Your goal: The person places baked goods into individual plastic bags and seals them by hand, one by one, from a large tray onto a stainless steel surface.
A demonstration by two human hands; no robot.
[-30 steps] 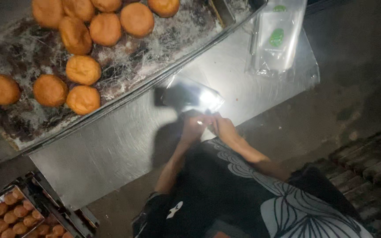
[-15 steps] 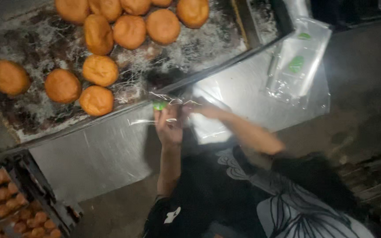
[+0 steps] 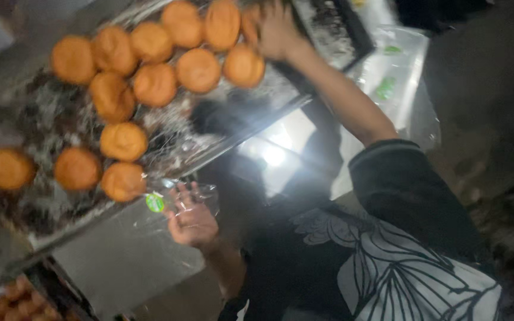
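The left hand [image 3: 190, 217] is holding a clear plastic bag [image 3: 168, 205] with a small green sticker, fingers spread inside the film, just below the edge of the baking tray [image 3: 49, 220]. The right hand [image 3: 278, 30] is reaching far up over the tray, well apart from the left one, and is touching a round golden bun [image 3: 251, 27] in the top row; the picture is blurred, so I cannot tell if the fingers are closing on it. More buns [image 3: 123, 141] are lying on the tray. A pile of clear bags [image 3: 391, 83] is lying on the steel table [image 3: 120, 261] to the right.
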